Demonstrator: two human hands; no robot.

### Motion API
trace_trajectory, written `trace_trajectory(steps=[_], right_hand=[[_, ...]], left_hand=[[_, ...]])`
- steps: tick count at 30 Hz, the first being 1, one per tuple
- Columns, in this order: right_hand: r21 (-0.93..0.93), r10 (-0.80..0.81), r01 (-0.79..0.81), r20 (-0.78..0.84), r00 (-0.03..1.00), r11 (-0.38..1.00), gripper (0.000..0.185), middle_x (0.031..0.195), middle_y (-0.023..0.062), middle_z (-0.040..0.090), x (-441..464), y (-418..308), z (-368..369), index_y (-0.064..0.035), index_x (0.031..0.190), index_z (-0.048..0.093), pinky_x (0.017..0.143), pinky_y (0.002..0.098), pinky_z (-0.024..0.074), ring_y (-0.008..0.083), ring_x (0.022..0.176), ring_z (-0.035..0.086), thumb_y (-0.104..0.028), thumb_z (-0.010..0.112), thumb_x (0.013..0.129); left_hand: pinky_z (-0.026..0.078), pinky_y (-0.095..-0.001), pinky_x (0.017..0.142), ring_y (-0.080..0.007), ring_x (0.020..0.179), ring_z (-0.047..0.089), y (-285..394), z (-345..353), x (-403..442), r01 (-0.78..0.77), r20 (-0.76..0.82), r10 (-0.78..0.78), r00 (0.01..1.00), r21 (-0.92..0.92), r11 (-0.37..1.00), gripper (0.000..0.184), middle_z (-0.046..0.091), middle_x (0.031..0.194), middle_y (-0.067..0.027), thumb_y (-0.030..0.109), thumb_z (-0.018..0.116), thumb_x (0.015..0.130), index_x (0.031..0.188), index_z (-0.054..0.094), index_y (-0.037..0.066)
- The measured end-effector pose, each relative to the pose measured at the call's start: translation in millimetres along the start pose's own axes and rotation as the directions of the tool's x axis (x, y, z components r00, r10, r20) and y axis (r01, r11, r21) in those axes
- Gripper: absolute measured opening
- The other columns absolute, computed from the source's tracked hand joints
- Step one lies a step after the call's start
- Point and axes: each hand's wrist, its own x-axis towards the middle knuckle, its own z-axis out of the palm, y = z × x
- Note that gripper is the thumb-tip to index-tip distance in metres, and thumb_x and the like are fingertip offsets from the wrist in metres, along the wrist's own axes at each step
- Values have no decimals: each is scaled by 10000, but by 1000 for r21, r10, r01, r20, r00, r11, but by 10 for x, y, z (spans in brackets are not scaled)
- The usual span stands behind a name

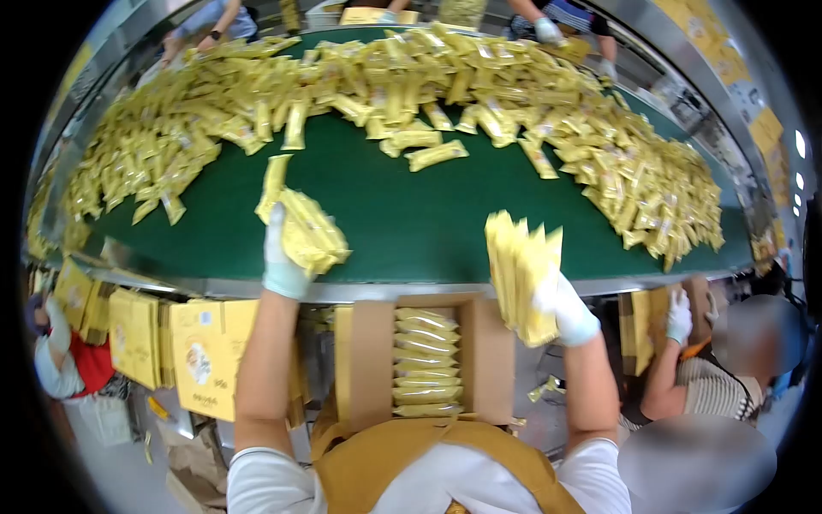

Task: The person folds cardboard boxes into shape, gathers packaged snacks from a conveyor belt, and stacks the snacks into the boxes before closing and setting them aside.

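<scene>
Yellow packets (pixel 385 77) lie heaped in a wide arc on the green belt (pixel 394 223). My left hand (pixel 282 257), in a white glove, is closed on several yellow packets (pixel 310 231) above the belt's near edge. One packet (pixel 272 184) sticks up beside its fingers. In my right hand (pixel 567 313), also gloved, an upright bundle of yellow packets (pixel 524 274) is held just past the belt's near edge. Between my arms stands an open cardboard box (pixel 372 364), with a column of yellow packets (pixel 425 360) stacked inside.
Flat yellow cartons (pixel 205 355) stand at the left below the belt's metal edge (pixel 342 293). Co-workers are at both sides, one with a gloved hand (pixel 679 317) at the right. Other gloved hands (pixel 548 32) work across the belt.
</scene>
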Motion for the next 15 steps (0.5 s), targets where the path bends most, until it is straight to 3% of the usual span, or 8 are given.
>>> trace_trajectory(steps=[1,2,3,5,8,11,14,15], right_hand=[[-213,78,-41,167,983,976,991,1372,153,553,-45,-195,178,-4,1491,392,1028,383,459,278,1218,574,-459,829,726],[-701,41,233,351,935,674,1025,1319,193,569,-17,-463,372,23,1482,389,1020,428,447,326,1183,579,-399,876,686],[-879,73,339,383,921,337,1044,1219,207,590,-134,-296,475,40,1469,394,969,456,449,358,1102,590,-422,869,662],[-936,322,351,323,890,-32,1058,1139,192,596,-175,-169,903,49,1466,392,893,443,455,353,1038,594,-453,851,656],[-874,449,475,385,806,-103,1016,1052,165,589,-114,348,1125,47,1450,409,838,426,452,318,998,594,-471,818,677],[-881,490,472,401,774,-26,946,1061,174,599,-103,787,1209,39,1434,428,835,425,452,317,992,596,-463,791,718],[-917,416,395,335,845,-63,835,1052,160,598,-226,1202,1246,29,1455,419,827,419,440,295,997,594,-369,738,793],[-918,337,384,331,881,-103,720,1065,169,592,-287,1491,1209,23,1433,444,812,416,435,300,1010,583,-330,676,850]], left_hand=[[576,-457,882,-302,1023,646,-1,77,-96,10,97,-4,995,-61,998,566,619,1112,-129,570,580,951,1282,521,115],[563,-507,901,-316,1058,633,-7,215,-230,1,75,3,997,-53,999,585,613,1129,-146,605,550,951,1279,522,122],[542,-565,908,-322,1052,629,9,479,-408,101,75,-88,993,-188,977,622,612,1119,-158,647,516,945,1277,522,121],[514,-598,929,-321,1053,620,-54,661,-548,138,111,-114,987,-234,962,672,610,1125,-153,693,474,935,1275,523,116],[485,-593,973,-323,1058,611,-127,874,-688,222,106,-200,974,-287,932,735,604,1130,-151,748,420,920,1260,531,106],[447,-561,1022,-334,1113,585,-207,1037,-865,266,163,-233,959,-222,938,780,593,1192,-158,765,378,919,1274,548,92],[444,-519,1052,-311,1152,582,-436,998,-1142,257,244,-265,933,65,964,853,583,1236,-153,665,627,858,1431,427,66],[442,-504,1060,-306,1162,580,-534,993,-1227,247,256,-288,923,181,952,910,581,1247,-148,626,709,831,1473,390,66]])
